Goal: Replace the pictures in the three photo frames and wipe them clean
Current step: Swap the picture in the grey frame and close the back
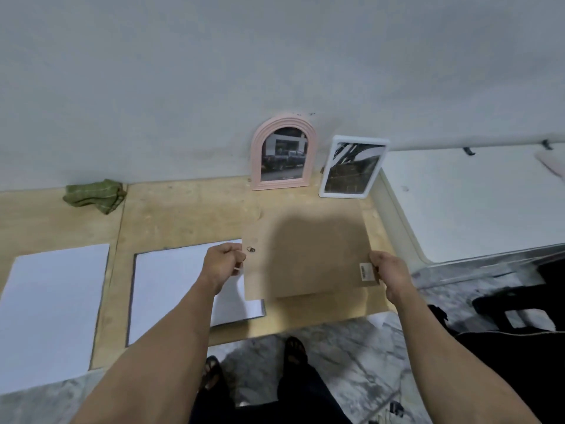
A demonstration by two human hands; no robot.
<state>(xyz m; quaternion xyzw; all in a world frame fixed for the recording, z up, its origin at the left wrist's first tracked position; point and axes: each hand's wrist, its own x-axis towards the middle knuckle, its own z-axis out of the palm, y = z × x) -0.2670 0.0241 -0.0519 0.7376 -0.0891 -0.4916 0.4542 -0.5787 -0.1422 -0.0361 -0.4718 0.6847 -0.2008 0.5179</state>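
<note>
Forearms: both mine reach from the near edge out over the pale wooden tabletop [183, 209], one to each side of the board.
Left hand [224, 261]: my fingers are curled on the left edge of the flat brown fibreboard frame back [305, 255], pinching it just beside the small metal hanging ring [251, 249].
Right hand [386, 272]: my fingers grip the board's near right corner, thumb beside the small pale sticker [367, 271].
Board position: held face-down, near edge a little raised, over the right part of the table; whether glass and picture are underneath, I cannot tell.
Other frames: the pink arched plastic photo frame [282, 154] and the white rectangular photo frame [351, 166] lean against the grey wall at the far edge, side by side, each showing a dark picture.
Fresh pictures: I judge these to be the two white sheets, one [52, 301] at the near left, the other [171, 286] partly under my left hand.
Cloth: the crumpled green checked rag [94, 195] lies far left, well apart from the board.
Doing it well: I should keep both grips level, hold by the edges only, and set the board down flat before opening it.
Risk: a one-sided tilt could let any loose glass slide out.
Writing: the sticker carries print too blurred to read; no brand is legible anywhere.
</note>
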